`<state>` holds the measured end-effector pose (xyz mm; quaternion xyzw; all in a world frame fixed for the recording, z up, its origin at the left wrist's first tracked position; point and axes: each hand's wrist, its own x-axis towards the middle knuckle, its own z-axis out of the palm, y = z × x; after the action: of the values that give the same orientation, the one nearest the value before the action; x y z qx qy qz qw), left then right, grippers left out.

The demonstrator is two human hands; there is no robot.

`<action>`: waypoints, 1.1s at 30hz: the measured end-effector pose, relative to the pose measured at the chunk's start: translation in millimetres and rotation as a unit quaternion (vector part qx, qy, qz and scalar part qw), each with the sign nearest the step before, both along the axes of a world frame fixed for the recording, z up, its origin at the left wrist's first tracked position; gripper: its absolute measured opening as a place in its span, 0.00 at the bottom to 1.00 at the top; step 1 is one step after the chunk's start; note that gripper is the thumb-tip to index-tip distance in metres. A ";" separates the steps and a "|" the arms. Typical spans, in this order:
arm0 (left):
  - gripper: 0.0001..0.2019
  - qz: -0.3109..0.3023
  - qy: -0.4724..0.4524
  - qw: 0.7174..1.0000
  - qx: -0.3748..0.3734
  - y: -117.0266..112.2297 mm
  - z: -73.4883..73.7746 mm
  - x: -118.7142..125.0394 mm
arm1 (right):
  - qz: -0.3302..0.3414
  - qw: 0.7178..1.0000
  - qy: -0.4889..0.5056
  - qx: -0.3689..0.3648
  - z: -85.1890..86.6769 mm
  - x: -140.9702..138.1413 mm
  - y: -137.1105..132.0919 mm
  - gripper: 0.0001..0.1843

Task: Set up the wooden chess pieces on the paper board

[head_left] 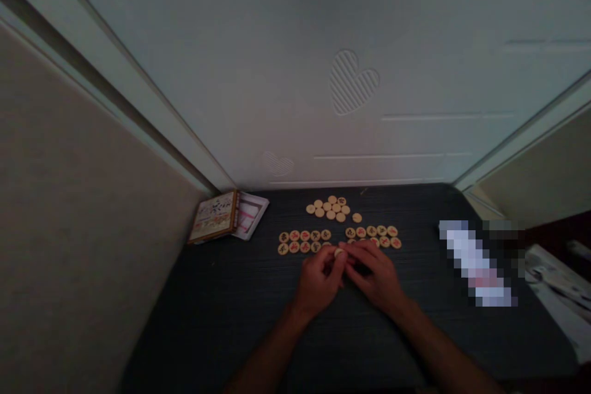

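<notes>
Near the middle of the dark table, my left hand [318,280] pinches a round wooden xiangqi piece [339,253] between thumb and fingers. My right hand [376,274] meets it there, fingers curled and fingertips closed at the same piece. Just beyond my hands, pieces with red or black characters lie in two groups: a left group [294,236] and a right group [371,231], each in two rows. My fingers partly cover the nearer rows. Farther back is a loose cluster of pieces [331,215], most showing blank faces, with a single piece [357,218] beside it.
A printed box [215,217] leans over a pale tray or card [252,214] at the table's back left. On the right lies a pixelated bright object [478,268]. A white panel with heart reliefs [353,82] rises behind the table [221,320]. White items [554,283] stand beyond its right edge.
</notes>
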<state>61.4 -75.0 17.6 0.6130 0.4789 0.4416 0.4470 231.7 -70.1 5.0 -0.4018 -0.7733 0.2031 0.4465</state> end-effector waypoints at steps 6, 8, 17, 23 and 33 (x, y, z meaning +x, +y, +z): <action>0.12 -0.017 0.004 1.000 -0.012 -0.5 2.3 0.0 | -0.008 1.000 -0.018 0.010 1.0 1.1 -0.5 0.23; 0.13 -0.027 0.009 0.999 -0.014 -0.8 2.7 -0.5 | -0.016 0.999 -0.025 0.014 1.6 1.5 -0.5 0.23; 0.14 -0.022 0.007 1.000 0.021 -0.6 0.5 -6.6 | -0.064 0.995 -0.062 0.040 7.9 7.3 0.9 0.22; 0.17 0.087 -0.042 0.994 0.058 2.0 -7.9 -12.4 | -0.089 0.992 -0.083 0.021 37.5 15.6 34.5 0.20; 0.18 0.119 0.013 0.990 0.079 4.5 -0.6 -11.3 | -0.030 0.980 -0.195 0.004 25.7 6.1 58.4 0.16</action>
<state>50.1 -70.5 17.0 0.5908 0.5179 0.5197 0.3356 237.8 -11.7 30.7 -0.4553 -0.8337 0.1044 0.2947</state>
